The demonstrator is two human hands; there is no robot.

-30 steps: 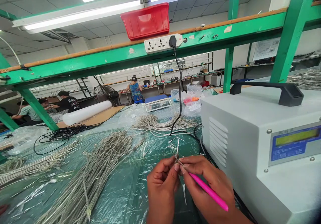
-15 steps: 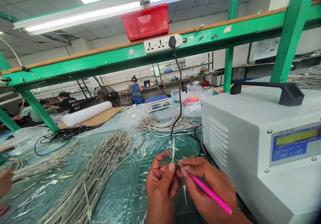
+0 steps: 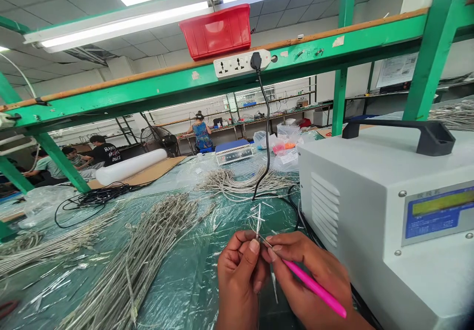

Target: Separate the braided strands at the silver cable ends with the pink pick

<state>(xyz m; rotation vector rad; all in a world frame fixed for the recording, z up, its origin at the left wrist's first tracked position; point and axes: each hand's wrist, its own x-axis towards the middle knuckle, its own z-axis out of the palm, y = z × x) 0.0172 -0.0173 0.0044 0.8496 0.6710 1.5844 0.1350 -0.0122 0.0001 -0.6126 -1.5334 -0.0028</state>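
Note:
My left hand (image 3: 240,271) pinches the end of a thin cable (image 3: 257,232) between thumb and index finger. Fine silvery strands fan upward from that end. My right hand (image 3: 309,268) grips a pink-handled pick (image 3: 314,286) like a pen, its thin metal tip touching or very near the strands beside my left thumb. The exact shape of the tip is too small to make out. Left of my hands lies a large bundle of grey cables (image 3: 144,251) on the plastic-covered table. Another cable bundle (image 3: 237,182) is beyond my hands.
A grey machine (image 3: 344,192) with a display stands close on my right. A black power cord (image 3: 267,123) hangs from the power strip (image 3: 240,63) on the green shelf frame. More cables (image 3: 66,241) and red-handled scissors (image 3: 8,309) lie left. People sit in the background.
My left index finger has curled down closer to the strands. Another person's hand at the left edge has gone from view. The pick stays in nearly the same place.

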